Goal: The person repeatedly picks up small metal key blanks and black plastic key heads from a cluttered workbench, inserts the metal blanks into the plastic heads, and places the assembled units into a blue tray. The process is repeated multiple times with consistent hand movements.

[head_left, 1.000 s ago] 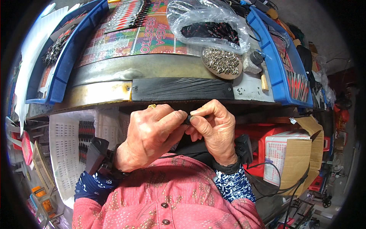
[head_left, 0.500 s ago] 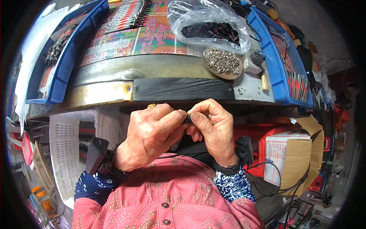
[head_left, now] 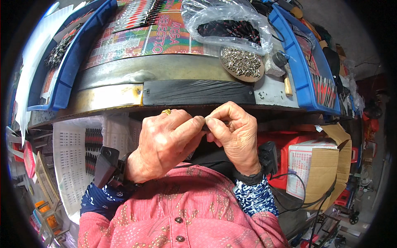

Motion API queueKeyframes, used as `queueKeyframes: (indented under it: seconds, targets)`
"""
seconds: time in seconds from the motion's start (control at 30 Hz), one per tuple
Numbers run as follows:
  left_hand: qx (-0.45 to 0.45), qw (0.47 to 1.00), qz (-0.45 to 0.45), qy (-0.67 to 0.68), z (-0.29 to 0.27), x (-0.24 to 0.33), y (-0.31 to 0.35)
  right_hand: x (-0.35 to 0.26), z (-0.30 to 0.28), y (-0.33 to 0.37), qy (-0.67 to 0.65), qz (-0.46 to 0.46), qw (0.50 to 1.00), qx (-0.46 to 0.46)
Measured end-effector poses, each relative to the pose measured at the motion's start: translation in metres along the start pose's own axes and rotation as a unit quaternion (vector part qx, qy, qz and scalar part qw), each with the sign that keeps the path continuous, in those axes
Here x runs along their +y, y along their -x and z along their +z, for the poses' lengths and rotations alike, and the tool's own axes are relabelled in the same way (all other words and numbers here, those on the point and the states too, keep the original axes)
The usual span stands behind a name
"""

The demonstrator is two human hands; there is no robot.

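Just off the bench's near edge, my left hand (head_left: 167,138) and my right hand (head_left: 235,134) meet fingertip to fingertip. Both are closed in a pinch. A small dark piece (head_left: 205,127) shows between them, held by my left fingers and mostly covered. Whatever my right thumb and forefinger pinch is too small to make out. Beyond my hands, on the bench, a round dish (head_left: 225,71) holds a heap of small silvery metal pieces (head_left: 244,62). Behind it lies an open clear plastic bag (head_left: 198,14) of black and red small parts (head_left: 231,32).
Blue trays (head_left: 66,82) (head_left: 304,78) flank the bench, holding slim red, black and silver tools. More such tools (head_left: 136,16) lie in a row at the back. A wooden-handled object (head_left: 288,87) sits near the right tray. Below are a white basket (head_left: 68,165) and a cardboard box (head_left: 331,165).
My right hand has shifted slightly up, its thumb and forefinger closer to my left fingertips. Less of the dark piece shows now. The view has shifted a little.
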State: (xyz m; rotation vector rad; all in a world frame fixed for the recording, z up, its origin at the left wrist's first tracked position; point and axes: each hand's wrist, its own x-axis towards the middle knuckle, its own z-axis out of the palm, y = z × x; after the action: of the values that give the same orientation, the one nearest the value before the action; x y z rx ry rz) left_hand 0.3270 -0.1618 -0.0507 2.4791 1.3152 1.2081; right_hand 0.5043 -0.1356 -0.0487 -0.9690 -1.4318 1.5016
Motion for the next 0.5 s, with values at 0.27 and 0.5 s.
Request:
queueKeyframes:
  seconds: [0.27,0.5]
  targets:
    - [0.014,0.999,-0.025,0.04,0.001,-0.001,-0.001,0.012,0.002,0.001,-0.053,-0.005,0.998,0.017]
    - [0.001,0.998,-0.041,0.042,-0.003,-0.002,-0.001,0.007,-0.001,0.001,-0.092,0.023,0.995,-0.019]
